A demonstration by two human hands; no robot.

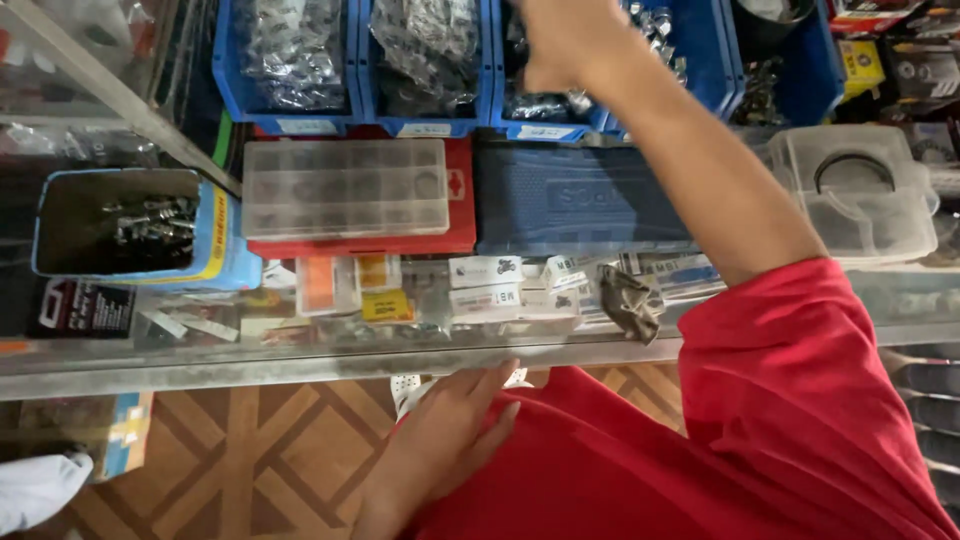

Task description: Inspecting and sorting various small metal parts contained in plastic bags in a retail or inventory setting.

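My right hand [560, 45] reaches far forward over a blue bin [560, 125] of bagged metal parts at the back. Its fingers are curled and point down into the bin, and I cannot tell whether they hold anything. The red sleeve of that arm fills the right side of the view. My left hand [450, 430] rests flat and open with its fingers together, just below the front edge of the glass counter [200, 365] and against my red shirt. It holds nothing.
Two more blue bins [295, 60] of metal parts line the back. Nearer are a clear compartment box [345, 188] on a red case, a dark blue case [570, 200], a clear box with a black ring [860, 190], a tin of bolts [120, 225] and a crumpled grey rag [630, 302].
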